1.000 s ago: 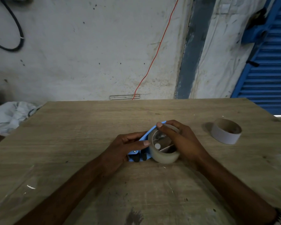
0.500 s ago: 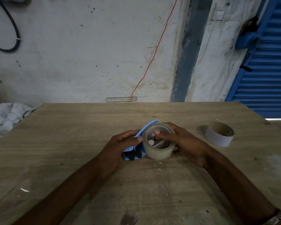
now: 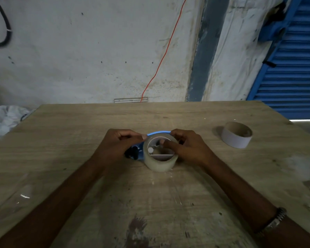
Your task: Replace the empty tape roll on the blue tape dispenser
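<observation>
Your new tape roll (image 3: 160, 156) sits on the blue tape dispenser (image 3: 156, 133), lying on its side mid-table (image 3: 79, 133), with the dispenser's spokes showing through the core. Your left hand (image 3: 120, 144) is closed, pinching at the upper left rim of the roll beside the blue edge; whether it holds the tape end or the frame, I cannot tell. Your right hand (image 3: 185, 146) grips the roll's right side, one finger reaching inside the core. The roll looks light and stiff, but its outer face is probably slick and sticky at the loose end, so take it by the rim and core rather than the wound surface. The empty cardboard core (image 3: 236, 135) stands open-side up, well apart to your right, with nothing visible inside
</observation>
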The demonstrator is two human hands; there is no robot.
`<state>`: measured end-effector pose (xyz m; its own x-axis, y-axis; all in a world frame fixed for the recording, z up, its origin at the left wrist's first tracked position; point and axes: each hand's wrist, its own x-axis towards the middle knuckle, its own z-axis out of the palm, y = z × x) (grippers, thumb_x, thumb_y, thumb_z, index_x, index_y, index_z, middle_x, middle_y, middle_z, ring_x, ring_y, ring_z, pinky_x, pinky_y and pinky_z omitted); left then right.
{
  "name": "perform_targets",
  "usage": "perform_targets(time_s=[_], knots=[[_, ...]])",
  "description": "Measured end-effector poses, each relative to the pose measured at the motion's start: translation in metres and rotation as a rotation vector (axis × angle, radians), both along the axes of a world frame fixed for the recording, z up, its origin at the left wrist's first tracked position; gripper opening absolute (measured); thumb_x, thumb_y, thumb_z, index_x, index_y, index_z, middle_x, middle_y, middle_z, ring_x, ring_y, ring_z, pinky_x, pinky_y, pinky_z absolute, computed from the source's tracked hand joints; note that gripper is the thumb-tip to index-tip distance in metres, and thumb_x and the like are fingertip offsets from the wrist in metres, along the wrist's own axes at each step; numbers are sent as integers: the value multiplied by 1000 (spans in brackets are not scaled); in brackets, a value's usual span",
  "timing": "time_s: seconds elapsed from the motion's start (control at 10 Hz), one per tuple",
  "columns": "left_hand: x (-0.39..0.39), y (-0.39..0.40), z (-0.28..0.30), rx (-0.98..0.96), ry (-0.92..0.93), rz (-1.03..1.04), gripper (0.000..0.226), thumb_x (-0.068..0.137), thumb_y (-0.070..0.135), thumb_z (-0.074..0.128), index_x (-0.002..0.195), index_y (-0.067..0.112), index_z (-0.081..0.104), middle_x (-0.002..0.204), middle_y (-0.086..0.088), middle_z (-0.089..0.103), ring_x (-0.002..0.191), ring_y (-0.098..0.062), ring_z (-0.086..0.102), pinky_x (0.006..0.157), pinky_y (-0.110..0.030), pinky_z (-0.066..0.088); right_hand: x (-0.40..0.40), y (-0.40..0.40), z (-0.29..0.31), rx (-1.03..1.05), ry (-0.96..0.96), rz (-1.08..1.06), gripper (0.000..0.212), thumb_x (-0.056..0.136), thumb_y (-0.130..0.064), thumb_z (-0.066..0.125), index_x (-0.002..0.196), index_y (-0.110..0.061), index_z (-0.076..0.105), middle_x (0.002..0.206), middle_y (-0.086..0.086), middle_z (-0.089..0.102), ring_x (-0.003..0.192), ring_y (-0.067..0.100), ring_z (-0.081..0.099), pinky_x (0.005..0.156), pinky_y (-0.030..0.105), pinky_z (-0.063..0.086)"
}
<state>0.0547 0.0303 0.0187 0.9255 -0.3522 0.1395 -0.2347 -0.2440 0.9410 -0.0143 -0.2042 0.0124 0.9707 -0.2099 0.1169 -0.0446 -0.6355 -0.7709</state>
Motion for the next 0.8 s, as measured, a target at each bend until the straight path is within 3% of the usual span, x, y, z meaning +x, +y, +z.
perform_targets(time_s=[0.1,0.3,0.4,0.5,0.6,0.7,0.8], knots=[[1,1,-6,204,-217,24,18,95,35,70,92,24,84,81,2,81,70,-12,76,63,-27,63,3,1,-4,-17,17,-29,45,85,-61,76,114,-28,80,102,-4,79,89,12,75,78,32,62],[2,-1,-14,320,-322,17,39,102,45,56,81,20,78,67,2,74,59,-10,70,63,-36,62,2,0,-1,70,90,29,36,92,-59,69,100,-27,82,86,-1,82,74,16,79,68,36,66],[-2,-1,-17,294,-376,54,54,103,51,51,66,16,68,56,1,70,52,-8,66,60,-34,56,1,-1,2,32,53,4,61,98,-68,52,88,-12,77,78,9,79,70,19,74,76,41,61],[-8,-1,-20,320,-423,148,60,103,56,43,66,16,68,59,3,71,57,-12,67,63,-35,55,0,-4,-2,-79,-15,-14,66,103,-63,43,80,-8,69,73,11,74,71,24,70,77,42,56],[-11,1,-17,382,-482,338,61,104,56,35,80,18,75,74,3,73,71,-17,68,68,-36,54,-4,-7,-8,-237,-115,-18,56,107,-54,36,72,-16,59,73,8,66,77,27,65,79,45,54],[-15,16,-19,511,-520,524,55,105,42,33,85,8,72,89,-14,70,89,-35,66,76,-43,52,-20,-12,-16,-496,-124,-62,40,104,-43,37,92,-18,66,97,13,66,102,36,62,90,49,52],[-20,26,-30,643,-417,538,47,104,34,36,93,5,71,100,-22,70,98,-42,66,83,-45,51,-29,-13,-29,-667,-56,-118,36,103,-40,43,113,-18,69,117,12,68,116,36,61,93,47,47]])
